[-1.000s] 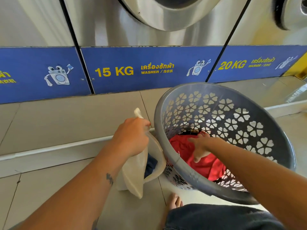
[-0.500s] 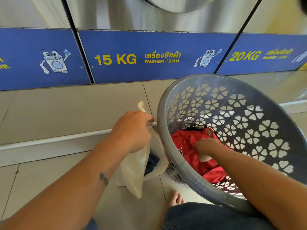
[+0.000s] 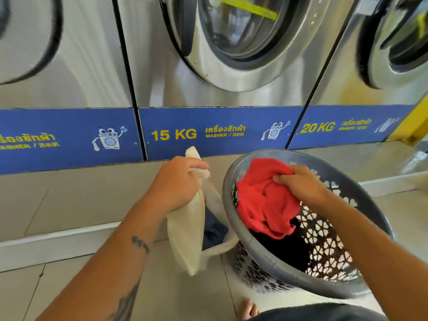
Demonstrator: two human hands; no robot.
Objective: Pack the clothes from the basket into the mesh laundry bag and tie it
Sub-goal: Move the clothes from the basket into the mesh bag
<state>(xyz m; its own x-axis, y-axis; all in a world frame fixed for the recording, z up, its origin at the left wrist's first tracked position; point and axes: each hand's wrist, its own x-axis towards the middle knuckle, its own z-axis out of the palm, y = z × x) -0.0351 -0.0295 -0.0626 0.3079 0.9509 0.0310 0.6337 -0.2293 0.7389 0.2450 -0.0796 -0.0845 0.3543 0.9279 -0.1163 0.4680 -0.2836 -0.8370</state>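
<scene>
My right hand [image 3: 301, 186] is bunched around the red garment [image 3: 264, 200], raised at the basket [image 3: 289, 272] rim; my left hand [image 3: 178, 181] pinches the mesh bag [image 3: 185, 230] mouth on the floor just beside it. I should hold that mouth wide and feed the cloth in without snagging.

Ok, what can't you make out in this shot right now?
Head view:
- Inside of mesh laundry bag: only a dark garment shows at the mouth; the rest is hidden by cloth.
- Basket bottom: red garment and right hand cover it.
- Left washer label: cut off by edge.
</scene>
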